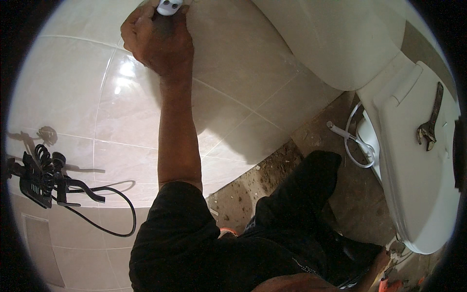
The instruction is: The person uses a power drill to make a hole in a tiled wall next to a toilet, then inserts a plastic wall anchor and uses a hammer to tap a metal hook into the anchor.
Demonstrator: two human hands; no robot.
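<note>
My left arm stretches up along the tiled wall. At the top edge my left hand [160, 41] is closed round a small white fitting [169, 7] with two dark round holes in its face. The upper part of this fitting lies outside the picture. Low on the right, part of my right hand [384, 258] shows beside the lower end of the white toilet [413, 194]. Its fingers are too dim and hidden to make out. An orange tool or handle [389, 285] lies close below that hand.
An adjustable wrench [430, 119] rests on the closed toilet lid. Beside the toilet is a white hand sprayer [340, 130] with its white hose. A black wall fixture [41, 175] with a looping black hose juts out at left. Dirt and debris [265, 177] cover the floor along the wall.
</note>
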